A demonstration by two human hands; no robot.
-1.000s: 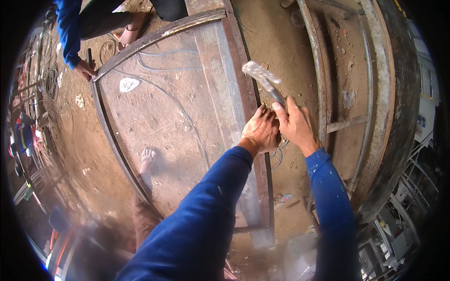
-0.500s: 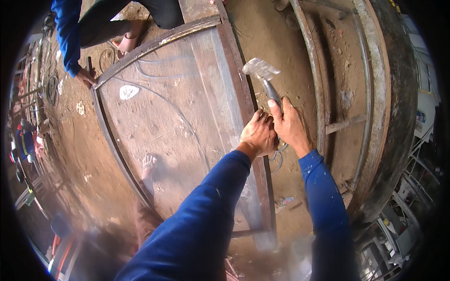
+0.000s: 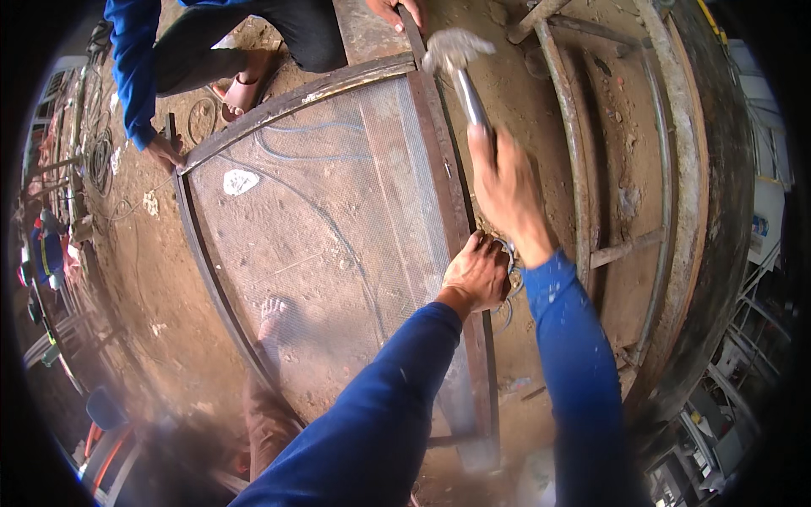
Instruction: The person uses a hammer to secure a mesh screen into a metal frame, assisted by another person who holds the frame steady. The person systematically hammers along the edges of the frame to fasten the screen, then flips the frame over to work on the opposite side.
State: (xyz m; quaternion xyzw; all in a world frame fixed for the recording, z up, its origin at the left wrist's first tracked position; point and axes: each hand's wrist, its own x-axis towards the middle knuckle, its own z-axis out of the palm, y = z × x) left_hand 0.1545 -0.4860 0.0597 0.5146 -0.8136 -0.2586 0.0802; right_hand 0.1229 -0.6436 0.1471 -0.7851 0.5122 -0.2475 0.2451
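Note:
My right hand (image 3: 508, 182) is wrapped round the handle of a hammer (image 3: 471, 97), its metal head raised over the far right part of a wooden frame (image 3: 439, 160). Hand and hammer head are blurred by motion. Wire mesh (image 3: 312, 211) spans the frame, and the ground shows through it. My left hand (image 3: 479, 272) rests on the frame's right rail with curled fingers; what they pinch, if anything, is hidden. At the far left corner, a co-worker's hand (image 3: 163, 154) touches the frame. Another hand (image 3: 394, 12) of a person is by the far right corner.
A co-worker in a blue sleeve (image 3: 131, 68) crouches beyond the frame. My bare foot (image 3: 272, 308) shows through the mesh. To the right lie another wooden frame (image 3: 568, 110) and a long dark beam (image 3: 718, 169). Coiled wire (image 3: 100, 160) and clutter line the left side.
My right hand has swung the hammer up and away from my left hand. My left hand sits slightly nearer on the rail. A second hand now shows more fully at the far right corner.

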